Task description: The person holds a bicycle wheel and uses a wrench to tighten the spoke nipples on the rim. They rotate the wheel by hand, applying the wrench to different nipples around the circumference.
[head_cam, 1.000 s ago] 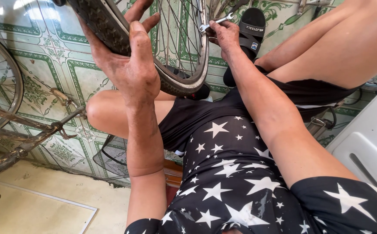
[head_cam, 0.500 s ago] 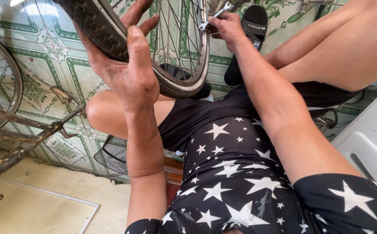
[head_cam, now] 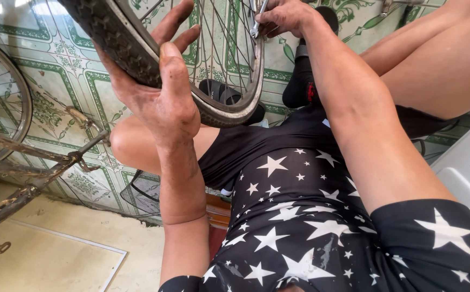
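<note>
Left hand (head_cam: 156, 94): gripping the wheel's tyre (head_cam: 116, 46), thumb lying over the tread, fingers showing behind the rim. Right hand (head_cam: 286, 15): closing round a metal spanner (head_cam: 256, 21) near the spokes (head_cam: 221, 48), right of the tyre. Wheel (head_cam: 240, 92): standing upright above the person's lap, in front of the tiled wall (head_cam: 56, 86). Rusty bicycle frame (head_cam: 24, 178): leaning left of the wheel. Second wheel (head_cam: 21, 103): resting at far left.
</note>
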